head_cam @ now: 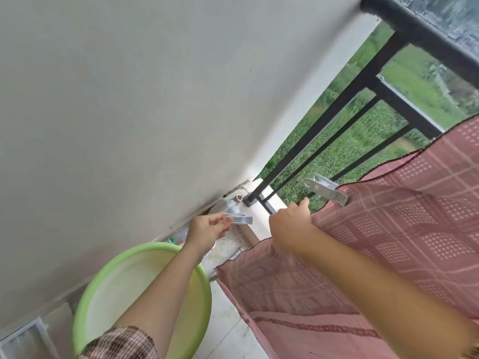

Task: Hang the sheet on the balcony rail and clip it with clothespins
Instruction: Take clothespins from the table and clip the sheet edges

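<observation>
Two bare hands at a balcony railing, one holding a clothespin and the other gripping a pink sheet.

Nearest, a green basin (140, 294) sits on the tiled floor (228, 332) under the left arm. The left hand (204, 229) pinches a grey clothespin (238, 218) by its handle end, fingers curled. The pin's long axis points right, toward the sheet, with its gripping end leading and a gap between them. Just beside it, the right hand (290, 226) curls its fingers over the gathered edge of the pink checked sheet (388, 242), which hangs down from the railing. The next clip probably belongs on that held edge. Just beyond, a second clothespin (326, 189) sits clipped on the sheet's edge. Farther off are the black rail (414, 29) and its bars, a pale wall (129, 99) on the left, and green field beyond.
</observation>
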`<state>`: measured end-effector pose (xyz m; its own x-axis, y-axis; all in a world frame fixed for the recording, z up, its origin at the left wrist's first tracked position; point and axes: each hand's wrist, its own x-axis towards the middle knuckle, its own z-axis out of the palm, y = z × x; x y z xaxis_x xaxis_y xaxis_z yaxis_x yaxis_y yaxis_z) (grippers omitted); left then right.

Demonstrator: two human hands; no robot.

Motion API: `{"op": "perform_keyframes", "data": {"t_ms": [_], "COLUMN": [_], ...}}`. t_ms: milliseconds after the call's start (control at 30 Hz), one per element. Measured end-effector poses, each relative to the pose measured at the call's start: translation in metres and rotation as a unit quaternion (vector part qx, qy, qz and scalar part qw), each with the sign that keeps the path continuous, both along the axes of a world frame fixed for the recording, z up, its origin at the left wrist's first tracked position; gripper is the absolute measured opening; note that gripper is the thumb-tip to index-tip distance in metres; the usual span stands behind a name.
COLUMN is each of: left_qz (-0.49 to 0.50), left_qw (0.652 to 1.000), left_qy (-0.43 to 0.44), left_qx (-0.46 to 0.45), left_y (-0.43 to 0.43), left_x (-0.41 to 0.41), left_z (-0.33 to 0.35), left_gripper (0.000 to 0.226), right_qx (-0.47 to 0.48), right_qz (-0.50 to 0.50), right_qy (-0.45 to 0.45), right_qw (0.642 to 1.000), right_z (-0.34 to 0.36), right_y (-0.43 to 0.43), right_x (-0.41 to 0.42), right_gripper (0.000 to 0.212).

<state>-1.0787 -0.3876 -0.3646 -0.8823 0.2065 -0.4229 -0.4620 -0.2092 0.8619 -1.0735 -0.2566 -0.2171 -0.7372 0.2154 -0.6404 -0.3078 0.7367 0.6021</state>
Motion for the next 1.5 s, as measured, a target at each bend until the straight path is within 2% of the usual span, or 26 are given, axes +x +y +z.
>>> {"op": "perform_keyframes", "data": {"t_ms": [100, 233, 333, 667, 767, 833, 900, 1000, 1100, 1300, 1500], "left_qz": [-0.016, -0.026, -0.031, -0.041, -0.06, -0.069, -0.081, -0.107, -0.116, -0.124, -0.138], "left_qw": [1.0, 0.999, 0.998, 0.996, 0.994, 0.993, 0.992, 0.992, 0.992, 0.988, 0.986], "left_qy": [-0.02, -0.039, -0.043, -0.052, -0.05, -0.046, -0.04, -0.018, 0.011, 0.054, 0.075], "left_qx": [0.017, 0.027, 0.038, 0.059, 0.073, 0.082, 0.083, 0.068, 0.057, 0.077, 0.049], "left_y": [0.003, 0.002, 0.002, -0.001, -0.002, -0.002, -0.001, 0.002, 0.003, 0.01, 0.021], "left_x": [-0.002, -0.003, -0.003, -0.003, -0.003, -0.005, -0.006, -0.01, -0.012, -0.016, -0.02], "left_z": [-0.006, -0.014, -0.016, -0.021, -0.021, -0.021, -0.021, -0.022, -0.02, -0.003, 0.002], "left_gripper": [0.02, 0.021, 0.009, 0.009, 0.007, 0.009, 0.015, 0.035, 0.042, 0.028, 0.022], "right_qx": [0.019, -0.084, -0.092, -0.159, -0.17, -0.182, -0.19, -0.204, -0.214, -0.247, -0.259], "right_qz": [-0.051, -0.129, -0.153, -0.084, -0.089, -0.085, -0.081, -0.096, -0.115, -0.109, -0.096], "right_qy": [-0.047, -0.09, -0.087, 0.022, 0.04, 0.052, 0.064, 0.066, 0.044, 0.048, 0.053], "right_qw": [0.997, 0.984, 0.98, 0.983, 0.981, 0.978, 0.976, 0.972, 0.969, 0.962, 0.96], "right_z": [0.0, 0.003, -0.003, -0.009, -0.008, -0.005, 0.001, 0.014, 0.026, 0.03, 0.031], "right_y": [0.0, 0.006, 0.007, 0.012, 0.012, 0.009, 0.005, 0.004, 0.005, 0.006, 0.007], "right_x": [-0.011, -0.021, -0.027, -0.017, -0.016, -0.014, -0.012, -0.009, -0.008, -0.005, -0.006], "right_gripper": [0.049, 0.039, 0.041, 0.016, 0.03, 0.029, 0.024, 0.026, 0.009, 0.032, 0.034]}}
